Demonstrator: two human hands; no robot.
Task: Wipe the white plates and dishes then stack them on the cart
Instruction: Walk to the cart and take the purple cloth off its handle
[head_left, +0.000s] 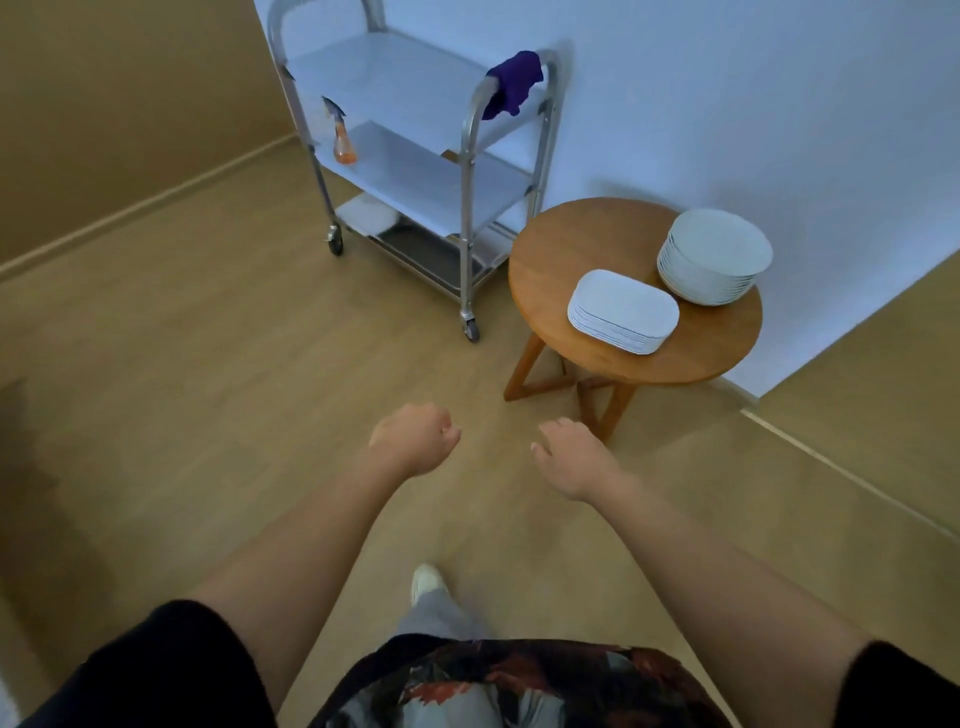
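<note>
Both bare arms are reaching forward over the light wooden floor (208, 364), and neither hand is holding anything. The left hand (415, 436) is hanging with its fingers curled under into a loose fist around nothing; the right hand (569, 454) is hanging with its fingers loosely curled and relaxed, thumb towards the left hand. The two hands are sitting near each other but apart.

Ahead, a round brown wooden side table (561, 249) is standing against the white wall (727, 104). A stack of round white plates (714, 254) is sitting at the table's far right edge, and a lower stack of rounded rectangular white dishes (623, 310) is lying at its near edge, just beside the round stack.

Left of the table, a three-shelf silver metal cart on castors (415, 93) is standing (its top shelf is carrying nothing). A dark purple cloth (511, 83) is hanging over the cart's right handle rail, and an orange spray bottle (343, 135) is standing upright at the left edge of the middle shelf.

A white shoe (427, 579) is showing below the arms.
</note>
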